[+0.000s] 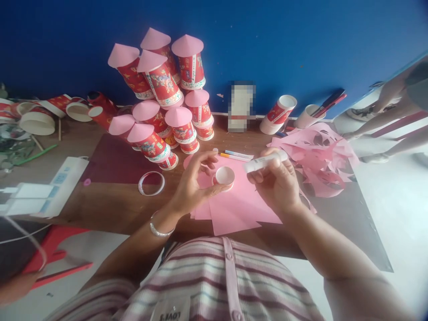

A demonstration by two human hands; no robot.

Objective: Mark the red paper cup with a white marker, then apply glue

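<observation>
My left hand (194,180) curls around a small paper cup (224,176) that stands upside down on a stack of pink paper sheets (234,209), thumb and fingers pinching its sides. My right hand (276,180) is closed on a white glue stick (265,162), held level just right of the cup and a little above the paper. A silver bangle sits on my left wrist.
A pile of red printed cups with pink cone tops (163,98) rises against the blue wall. A white ring (151,183) lies left of my hand, markers (236,155) behind the cup. Pink paper scraps (317,156) at right; a white box (50,185) at left.
</observation>
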